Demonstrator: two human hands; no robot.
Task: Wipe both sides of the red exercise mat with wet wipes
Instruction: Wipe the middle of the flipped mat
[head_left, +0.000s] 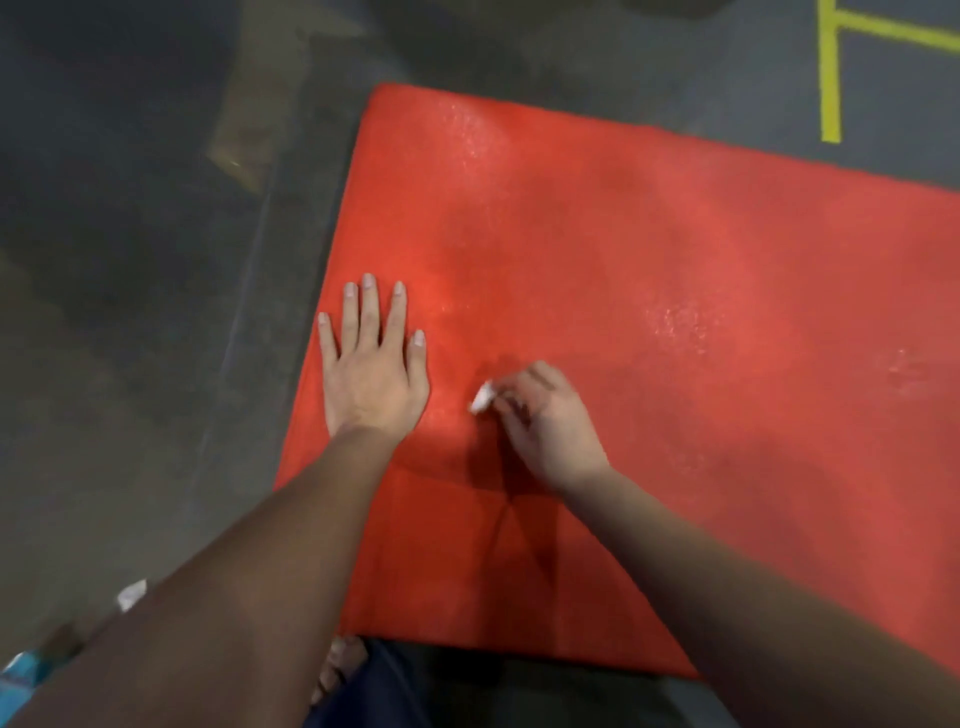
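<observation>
The red exercise mat (649, 270) lies flat on the grey floor and fills the middle and right of the view. Shiny wet patches show on its surface. My left hand (371, 364) presses flat on the mat near its left edge, fingers straight and spread. To its right, my right hand (540, 421) holds a small bunched white wet wipe (482, 399) against the mat, with the fingers curled round it. Only the tip of the wipe shows past the fingers.
Grey floor (156, 338) surrounds the mat. Yellow tape lines (830, 67) mark the floor at the top right. A white crumpled scrap (131, 595) and a blue-white pack (21, 670) lie at the bottom left. A bare foot (337, 667) shows at the bottom edge.
</observation>
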